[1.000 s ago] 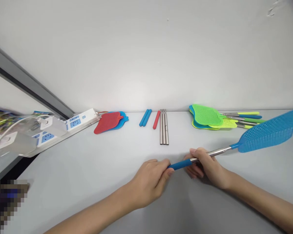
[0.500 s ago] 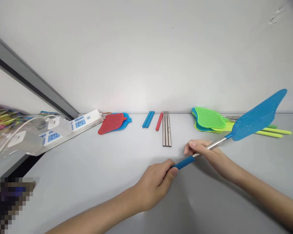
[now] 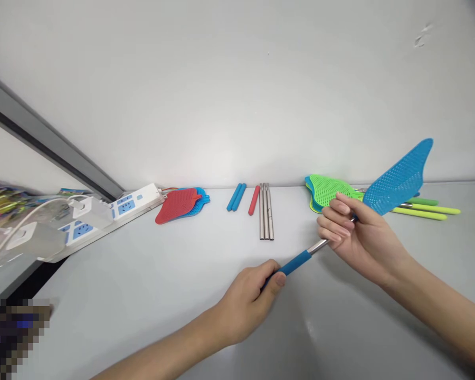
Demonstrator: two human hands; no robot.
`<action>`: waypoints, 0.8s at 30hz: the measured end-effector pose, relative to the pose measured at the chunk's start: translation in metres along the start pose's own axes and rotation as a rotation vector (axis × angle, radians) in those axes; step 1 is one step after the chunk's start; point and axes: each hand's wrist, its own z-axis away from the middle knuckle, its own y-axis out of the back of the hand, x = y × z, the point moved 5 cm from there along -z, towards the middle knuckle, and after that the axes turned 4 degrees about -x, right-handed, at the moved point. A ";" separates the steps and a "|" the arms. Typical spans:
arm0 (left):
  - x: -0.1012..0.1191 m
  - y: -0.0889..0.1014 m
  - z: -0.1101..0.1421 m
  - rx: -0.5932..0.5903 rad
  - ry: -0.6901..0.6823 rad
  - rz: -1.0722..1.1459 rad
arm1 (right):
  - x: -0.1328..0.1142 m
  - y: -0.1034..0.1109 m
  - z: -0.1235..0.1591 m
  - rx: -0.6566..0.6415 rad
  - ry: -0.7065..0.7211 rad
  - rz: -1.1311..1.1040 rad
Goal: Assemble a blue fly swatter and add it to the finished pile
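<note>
A blue fly swatter is held slantwise above the table, its perforated head up at the right. My left hand is closed round its blue handle sleeve. Farther up, my right hand wraps its fingers about the metal rod near the neck of the head, hiding that joint. Part of the bare rod shows between the two hands. Behind the right hand lies a pile of swatters with a green head on top.
Three metal rods, a red sleeve and two blue sleeves lie by the wall. Left of them, a red swatter head overlaps a blue one. A power strip with plugged-in chargers sits at the left edge.
My right hand has moved up the rod toward the swatter head and its fingers have closed round it. The swatter head has shifted slightly left in view. My left hand keeps its hold.
</note>
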 end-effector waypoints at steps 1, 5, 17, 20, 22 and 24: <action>0.001 0.000 0.000 -0.003 -0.007 -0.010 | -0.002 -0.004 0.001 -0.005 0.019 0.020; 0.010 0.000 -0.002 0.058 -0.048 -0.053 | -0.009 -0.024 0.005 -0.017 0.082 0.113; 0.029 -0.011 -0.023 0.170 0.042 0.239 | -0.026 -0.064 -0.021 -0.216 -0.077 0.104; 0.029 -0.012 -0.021 0.103 0.071 0.431 | -0.023 -0.064 -0.028 -0.243 -0.121 0.072; 0.031 -0.014 -0.022 -0.004 0.089 0.591 | -0.019 -0.064 -0.030 -0.266 -0.145 0.041; 0.034 -0.017 -0.024 -0.117 0.114 0.756 | -0.014 -0.063 -0.031 -0.301 -0.183 0.004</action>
